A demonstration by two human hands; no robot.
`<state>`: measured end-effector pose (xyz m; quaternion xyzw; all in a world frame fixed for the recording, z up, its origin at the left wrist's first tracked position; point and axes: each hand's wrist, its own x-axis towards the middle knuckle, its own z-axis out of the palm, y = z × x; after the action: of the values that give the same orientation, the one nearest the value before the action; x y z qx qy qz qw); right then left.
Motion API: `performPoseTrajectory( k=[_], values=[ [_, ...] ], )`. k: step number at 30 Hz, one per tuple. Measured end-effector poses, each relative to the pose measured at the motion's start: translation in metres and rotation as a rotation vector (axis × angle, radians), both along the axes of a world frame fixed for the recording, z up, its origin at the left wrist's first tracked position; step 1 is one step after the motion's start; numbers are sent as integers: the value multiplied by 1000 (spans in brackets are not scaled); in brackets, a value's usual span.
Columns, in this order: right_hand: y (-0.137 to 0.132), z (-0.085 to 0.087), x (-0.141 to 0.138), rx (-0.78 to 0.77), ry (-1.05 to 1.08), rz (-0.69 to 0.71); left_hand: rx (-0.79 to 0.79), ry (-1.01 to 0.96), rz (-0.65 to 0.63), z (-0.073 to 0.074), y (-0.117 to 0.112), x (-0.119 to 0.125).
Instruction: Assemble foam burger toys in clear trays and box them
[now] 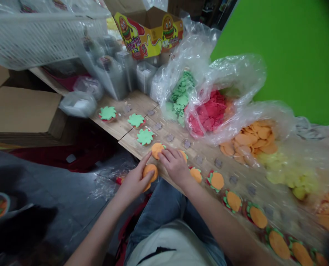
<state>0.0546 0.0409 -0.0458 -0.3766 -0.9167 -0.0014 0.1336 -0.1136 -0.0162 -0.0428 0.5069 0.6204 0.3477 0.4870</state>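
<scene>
While the left hand (136,181) grips orange discs (150,169), the right hand (176,166) pinches another disc (156,149), seemingly seating it, green flowers (144,137) likely needing more

Two bare forearms reach forward and converge, as I see it from here, the person's left forearm (106,221) slanting in from one side and the right forearm (216,218) from the other. The left hand (136,179) is closed in a grip, thumb laid across and pointing inward, while its index finger stretches ahead toward the other hand. The right hand (176,164) sits just beside it and slightly farther forward, back upward, fingers bent close together with the tips aimed left and its thumb hidden. Both wrists look nearly straight, and the hands are apart
</scene>
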Motion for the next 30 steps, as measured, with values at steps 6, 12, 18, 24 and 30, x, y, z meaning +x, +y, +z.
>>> performPoseTrajectory(
  k=[6,12,18,24,30],
  values=[
    [-17,-11,4,-8,79,-151,-62,182,-130,1,6,-2],
    [-17,3,3,-267,484,-296,-67,-152,99,14,4,-17],
    [-7,18,-29,-1227,1074,-407,-167,-553,161,25,9,-9],
    [17,17,-38,-1365,1220,-494,-178,-482,308,19,14,-14],
    [64,7,-58,-1030,963,-379,-150,-416,442,5,12,-35]
  ],
)
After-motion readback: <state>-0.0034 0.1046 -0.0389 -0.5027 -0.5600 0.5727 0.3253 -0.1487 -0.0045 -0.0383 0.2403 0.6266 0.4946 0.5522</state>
